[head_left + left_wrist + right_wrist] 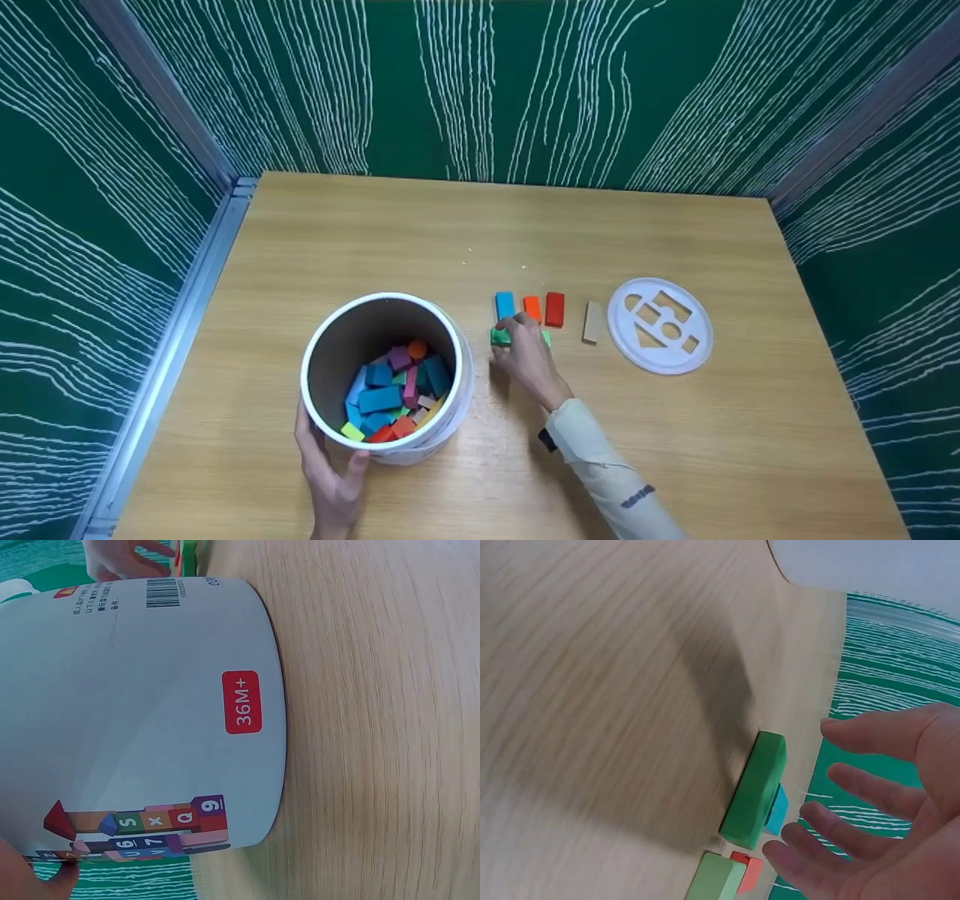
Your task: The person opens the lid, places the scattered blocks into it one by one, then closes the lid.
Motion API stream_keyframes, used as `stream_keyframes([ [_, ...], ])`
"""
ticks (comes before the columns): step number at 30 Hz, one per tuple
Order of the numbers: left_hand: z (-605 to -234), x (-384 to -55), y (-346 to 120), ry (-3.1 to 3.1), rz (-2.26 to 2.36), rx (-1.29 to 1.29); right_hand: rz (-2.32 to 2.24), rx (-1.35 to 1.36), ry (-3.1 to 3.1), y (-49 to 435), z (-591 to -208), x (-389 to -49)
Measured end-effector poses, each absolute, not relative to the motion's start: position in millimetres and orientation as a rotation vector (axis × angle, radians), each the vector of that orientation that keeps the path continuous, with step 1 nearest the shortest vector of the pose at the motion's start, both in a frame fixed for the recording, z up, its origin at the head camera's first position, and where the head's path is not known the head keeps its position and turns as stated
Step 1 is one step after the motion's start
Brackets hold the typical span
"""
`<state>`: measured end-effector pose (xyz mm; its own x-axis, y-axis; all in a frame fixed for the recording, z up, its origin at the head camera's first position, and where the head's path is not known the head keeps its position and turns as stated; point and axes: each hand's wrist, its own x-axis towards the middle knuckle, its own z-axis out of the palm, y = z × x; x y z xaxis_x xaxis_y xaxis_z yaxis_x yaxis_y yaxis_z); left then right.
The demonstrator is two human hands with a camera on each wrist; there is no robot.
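Observation:
A white bucket (466, 375) of coloured toy blocks (380, 399) stands on the table, and my left hand (330, 476) holds its near left side, thumb close to the rim. In the left wrist view the bucket's side carries a red "36M+" label (242, 703). My right hand (529, 364) hovers at a small group of blocks. The right wrist view has its fingers spread loosely beside a green block (756, 791), nothing between them. Beyond that lies a blue block (505, 303); a light green block (715, 877) lies at the green one's end.
An orange block (532, 307), a red block (555, 309) and a plain wooden block (592, 322) lie past and right of my right hand. Further right is a white lid (626, 349) with shaped cut-outs. Green walls (405, 90) with white lines enclose the table (712, 450).

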<state>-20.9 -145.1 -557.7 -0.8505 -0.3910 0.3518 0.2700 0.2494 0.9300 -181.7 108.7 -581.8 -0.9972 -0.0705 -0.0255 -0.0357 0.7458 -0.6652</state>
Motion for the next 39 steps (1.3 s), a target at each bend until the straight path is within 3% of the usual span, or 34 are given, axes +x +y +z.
stream_keyframes([
  [17, -555.5, -19.7, -144.1, -2.013, -1.65, 0.106, -0.849, -0.229, 2.962, 112.8, -597.0, -181.9],
  [39, -558.4, -21.8, -145.4, -2.03, -1.623, 0.115, -0.783, -0.167, 2.863, 113.0, -599.5, -178.5],
])
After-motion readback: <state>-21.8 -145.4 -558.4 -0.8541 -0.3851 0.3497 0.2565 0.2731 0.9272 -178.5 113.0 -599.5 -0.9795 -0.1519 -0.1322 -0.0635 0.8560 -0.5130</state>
